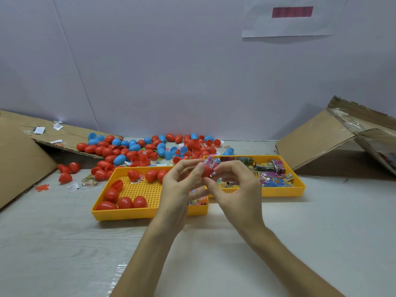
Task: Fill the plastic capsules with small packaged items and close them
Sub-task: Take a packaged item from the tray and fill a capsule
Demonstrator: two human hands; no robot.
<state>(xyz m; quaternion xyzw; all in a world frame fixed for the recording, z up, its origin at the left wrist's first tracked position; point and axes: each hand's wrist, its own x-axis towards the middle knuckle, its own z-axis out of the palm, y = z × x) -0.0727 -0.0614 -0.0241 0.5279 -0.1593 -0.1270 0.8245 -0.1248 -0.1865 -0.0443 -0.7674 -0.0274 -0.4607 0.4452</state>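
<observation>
Left hand pinches the capsule; right hand grips it from the other side. Packet pokes out just above my fingertips. Tuck it fully inside first, then snap shut, or the seam likely jams.

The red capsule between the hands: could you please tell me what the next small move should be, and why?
Probably press the pink packet fully down into the red capsule. The packet sticks out above the capsule's rim, and the left hand and right hand both pinch the capsule, so it likely cannot be closed until the packet sits inside.
</observation>
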